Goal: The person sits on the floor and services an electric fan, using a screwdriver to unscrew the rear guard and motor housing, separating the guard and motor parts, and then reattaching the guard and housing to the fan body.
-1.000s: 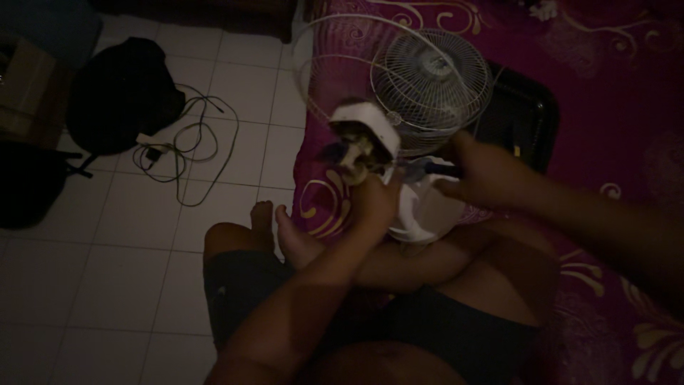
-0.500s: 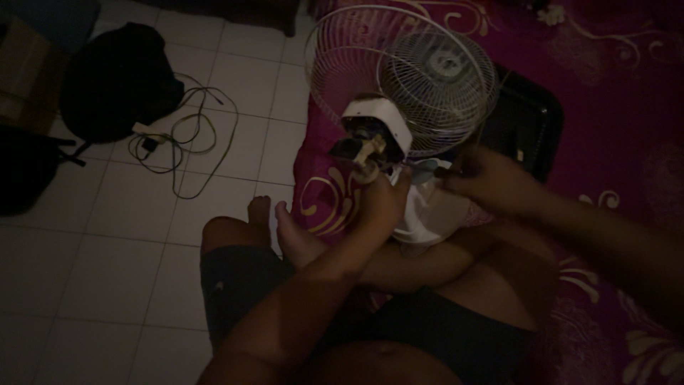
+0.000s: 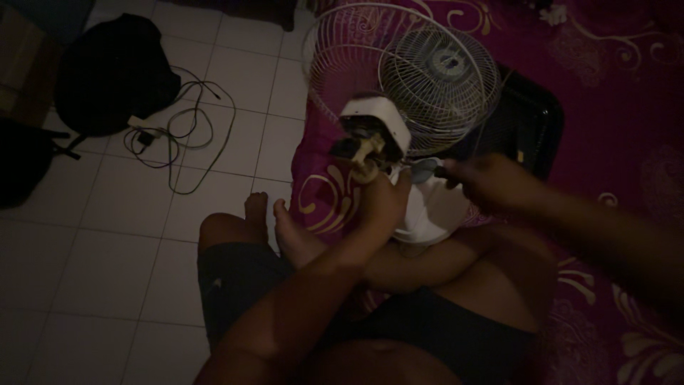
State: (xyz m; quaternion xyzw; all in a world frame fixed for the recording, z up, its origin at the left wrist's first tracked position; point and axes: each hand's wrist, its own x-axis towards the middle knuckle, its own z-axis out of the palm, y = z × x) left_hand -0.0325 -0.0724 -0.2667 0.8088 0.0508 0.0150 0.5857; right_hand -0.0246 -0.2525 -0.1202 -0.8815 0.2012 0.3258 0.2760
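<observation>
I sit cross-legged with a white fan motor housing held up in front of me. My left hand grips it from below, at the exposed motor parts. My right hand is closed around a small greyish tool whose tip points at the motor. Behind the housing lie two white wire fan grilles, overlapping each other. A white fan body part rests on my legs under both hands.
A magenta patterned mat covers the right side, with a black tray on it behind the grilles. On the white tiled floor to the left lie a black bag and tangled cables.
My right hand has dropped slightly and stayed beside the motor. The left hand keeps its grip. The view has shifted a little.
</observation>
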